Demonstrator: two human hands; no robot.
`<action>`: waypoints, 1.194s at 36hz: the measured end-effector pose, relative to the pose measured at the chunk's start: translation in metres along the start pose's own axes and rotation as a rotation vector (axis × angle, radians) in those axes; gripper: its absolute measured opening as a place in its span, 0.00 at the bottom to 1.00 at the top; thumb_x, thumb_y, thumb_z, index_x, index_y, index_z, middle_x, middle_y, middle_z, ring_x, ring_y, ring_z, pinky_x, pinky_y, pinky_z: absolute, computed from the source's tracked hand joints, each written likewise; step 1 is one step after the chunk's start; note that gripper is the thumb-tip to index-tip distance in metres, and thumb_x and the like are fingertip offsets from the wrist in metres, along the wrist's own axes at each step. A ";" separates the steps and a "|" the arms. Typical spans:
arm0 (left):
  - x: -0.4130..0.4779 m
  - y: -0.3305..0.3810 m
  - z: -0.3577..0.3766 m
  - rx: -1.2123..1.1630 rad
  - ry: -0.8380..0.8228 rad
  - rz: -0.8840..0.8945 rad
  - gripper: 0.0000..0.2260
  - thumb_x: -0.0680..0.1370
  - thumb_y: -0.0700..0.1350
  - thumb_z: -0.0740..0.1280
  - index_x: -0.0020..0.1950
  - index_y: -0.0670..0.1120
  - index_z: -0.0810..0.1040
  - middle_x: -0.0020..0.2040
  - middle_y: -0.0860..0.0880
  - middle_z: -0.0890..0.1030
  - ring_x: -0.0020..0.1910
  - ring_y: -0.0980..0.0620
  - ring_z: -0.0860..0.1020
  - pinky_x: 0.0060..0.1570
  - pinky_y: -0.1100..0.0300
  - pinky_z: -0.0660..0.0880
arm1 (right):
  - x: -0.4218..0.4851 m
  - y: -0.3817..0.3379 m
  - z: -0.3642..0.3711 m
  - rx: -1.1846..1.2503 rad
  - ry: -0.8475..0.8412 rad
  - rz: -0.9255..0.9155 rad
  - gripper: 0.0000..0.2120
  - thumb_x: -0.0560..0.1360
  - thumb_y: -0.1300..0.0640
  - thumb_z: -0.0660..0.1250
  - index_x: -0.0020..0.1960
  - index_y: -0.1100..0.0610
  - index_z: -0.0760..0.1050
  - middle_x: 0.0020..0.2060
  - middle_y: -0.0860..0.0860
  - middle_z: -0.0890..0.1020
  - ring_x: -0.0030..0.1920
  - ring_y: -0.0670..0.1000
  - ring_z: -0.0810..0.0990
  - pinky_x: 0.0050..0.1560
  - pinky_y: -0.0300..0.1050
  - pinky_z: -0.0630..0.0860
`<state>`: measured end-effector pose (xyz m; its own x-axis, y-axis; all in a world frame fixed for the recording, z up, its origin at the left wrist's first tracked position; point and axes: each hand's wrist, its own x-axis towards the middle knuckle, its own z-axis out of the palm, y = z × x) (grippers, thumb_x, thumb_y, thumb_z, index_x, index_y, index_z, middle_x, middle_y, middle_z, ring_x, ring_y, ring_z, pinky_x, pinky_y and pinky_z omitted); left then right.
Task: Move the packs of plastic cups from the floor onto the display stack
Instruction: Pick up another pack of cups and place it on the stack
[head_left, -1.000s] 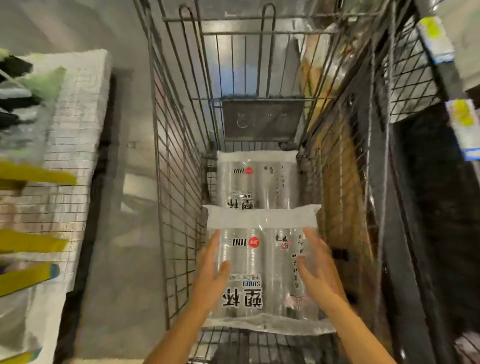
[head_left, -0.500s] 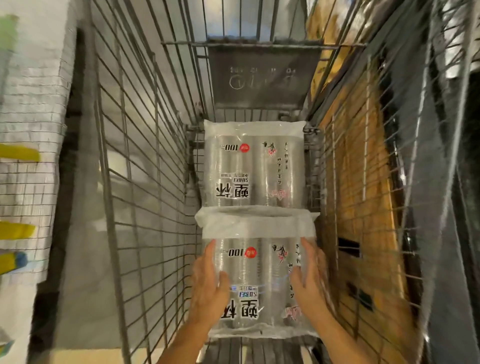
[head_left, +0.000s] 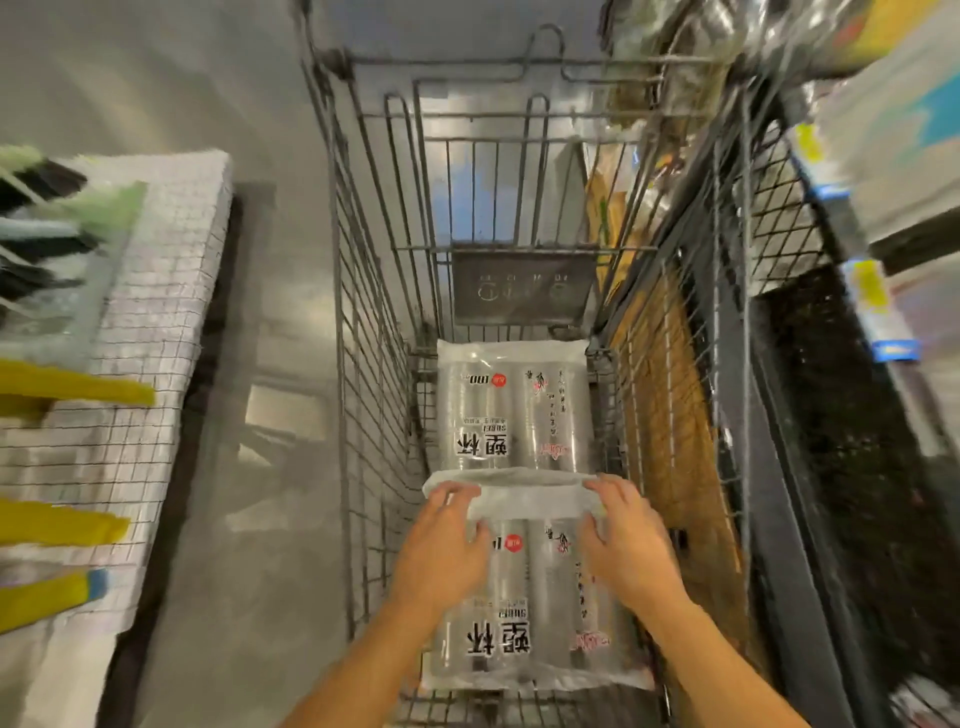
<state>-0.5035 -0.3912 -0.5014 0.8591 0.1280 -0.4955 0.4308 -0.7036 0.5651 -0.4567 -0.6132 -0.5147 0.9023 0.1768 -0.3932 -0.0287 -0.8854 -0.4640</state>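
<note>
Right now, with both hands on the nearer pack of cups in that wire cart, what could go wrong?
The left hand and right hand hold the near pack by its thin white end flap; that film might tear or slip under the load. The pack fills the wire cart from side to side, so it may snag on the mesh. The flap seems to overlap the far pack, which could shift.

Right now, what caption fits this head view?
Left hand and right hand hold the near clear plastic cup pack in a grey wire cart, another pack beyond.
</note>
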 end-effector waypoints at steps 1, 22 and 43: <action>-0.003 0.016 -0.022 0.051 0.004 0.049 0.20 0.80 0.52 0.61 0.72 0.53 0.69 0.70 0.54 0.67 0.67 0.54 0.69 0.67 0.52 0.71 | 0.002 -0.014 -0.020 -0.043 0.027 -0.054 0.18 0.78 0.51 0.64 0.66 0.55 0.75 0.63 0.51 0.78 0.61 0.54 0.78 0.61 0.50 0.73; -0.166 0.220 -0.377 0.465 0.452 0.313 0.18 0.79 0.56 0.63 0.66 0.51 0.76 0.63 0.46 0.77 0.60 0.46 0.77 0.58 0.54 0.73 | -0.086 -0.295 -0.365 -0.496 0.094 -0.421 0.23 0.81 0.43 0.58 0.73 0.50 0.67 0.67 0.52 0.75 0.63 0.56 0.76 0.61 0.53 0.75; -0.342 0.160 -0.372 0.348 0.708 -0.152 0.20 0.79 0.58 0.61 0.69 0.54 0.72 0.68 0.52 0.74 0.66 0.49 0.73 0.64 0.55 0.71 | -0.155 -0.395 -0.348 -0.566 0.017 -0.929 0.23 0.78 0.42 0.60 0.71 0.47 0.70 0.66 0.51 0.77 0.63 0.54 0.77 0.61 0.50 0.75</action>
<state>-0.6256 -0.2873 0.0039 0.8194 0.5709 0.0515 0.5467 -0.8054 0.2292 -0.4350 -0.4410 0.0058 0.4749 0.8777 -0.0644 0.8665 -0.4792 -0.1396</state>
